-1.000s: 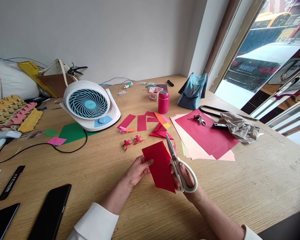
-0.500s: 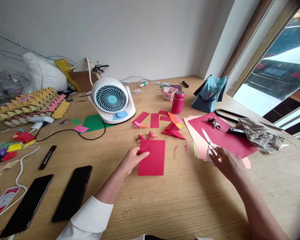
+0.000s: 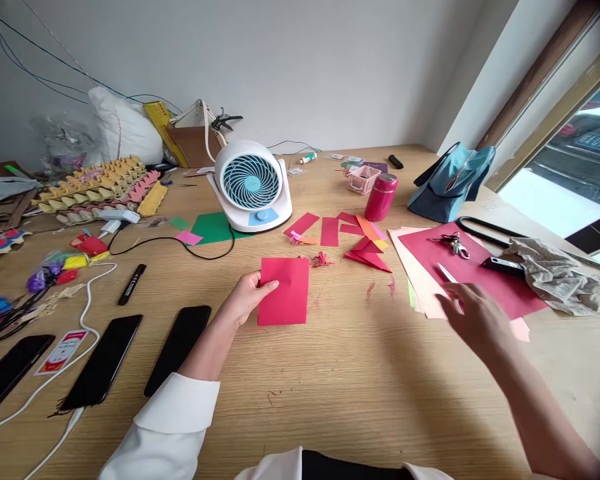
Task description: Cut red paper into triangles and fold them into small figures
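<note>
On the left, my left hand (image 3: pixel 245 295) pinches the left edge of a red rectangle of paper (image 3: pixel 284 293) between thumb and fingers. The paper is held over the table, with small red curled scraps (image 3: pixel 322 259) just behind it. My right hand (image 3: pixel 475 317), slightly blurred, hovers over a pair of scissors (image 3: pixel 447 273) with its fingers loosely stretched. The scissors lie on a large red sheet (image 3: pixel 480 270), their handles partly hidden by the fingers. Cut red strips (image 3: pixel 329 232) and a folded red paper piece (image 3: pixel 367 257) lie farther back.
A fan (image 3: pixel 253 187) stands at the back, with a pink-red flask (image 3: pixel 381 197) and a blue bag (image 3: pixel 453 181) to its right. Keys (image 3: pixel 453 245) and crumpled paper (image 3: pixel 555 273) lie at right. Phones (image 3: pixel 103 360), a marker (image 3: pixel 132 285) and a white cable (image 3: pixel 93 333) are at left.
My right hand has moved onto the large red sheet and loosened from the scissors, which now lie there. My left hand still holds the red paper. The view has turned left.
</note>
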Demonstrator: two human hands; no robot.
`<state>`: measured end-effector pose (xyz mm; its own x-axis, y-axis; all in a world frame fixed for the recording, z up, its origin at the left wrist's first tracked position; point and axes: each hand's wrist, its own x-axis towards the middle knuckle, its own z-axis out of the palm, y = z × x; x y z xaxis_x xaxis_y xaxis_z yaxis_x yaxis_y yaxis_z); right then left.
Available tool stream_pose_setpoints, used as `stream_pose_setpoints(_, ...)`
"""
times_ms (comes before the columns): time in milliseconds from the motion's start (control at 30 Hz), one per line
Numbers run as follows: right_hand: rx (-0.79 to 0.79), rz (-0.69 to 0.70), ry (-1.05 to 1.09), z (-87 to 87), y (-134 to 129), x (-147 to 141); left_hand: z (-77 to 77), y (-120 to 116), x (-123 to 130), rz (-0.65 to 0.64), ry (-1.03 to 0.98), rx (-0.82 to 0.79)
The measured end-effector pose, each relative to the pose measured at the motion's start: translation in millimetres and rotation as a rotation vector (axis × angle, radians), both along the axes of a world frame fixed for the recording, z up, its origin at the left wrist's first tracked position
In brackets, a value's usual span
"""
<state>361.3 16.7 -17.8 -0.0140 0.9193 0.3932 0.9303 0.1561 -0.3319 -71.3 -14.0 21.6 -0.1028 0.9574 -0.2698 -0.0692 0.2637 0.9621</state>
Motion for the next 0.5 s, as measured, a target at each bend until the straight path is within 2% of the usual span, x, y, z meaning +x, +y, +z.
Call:
stream_pose_setpoints(100, -0.304, 0.402, 0.464, 17.1, -10.4, -81.0, 7.1, 1.2, 12.9, -0.067, -0.026, 0.034)
stream_pose_setpoints(200, -0.543, 0.597, 0.720, 24.4, -13.3, -147.5, 10.2, -1.6, 28.4, -0.117, -0.017, 0.046)
stream_pose_setpoints(333, -0.616, 0.607, 0.930, 14.4, -14.2, -191.2, 6.8, -9.6, 36.1, -0.128, -0.002, 0.054)
stream_pose_setpoints(500, -0.710, 0.599, 1.180, -10.6, -17.7, -206.8, -5.5, -16.2, 32.7, -0.090, -0.002, 0.025)
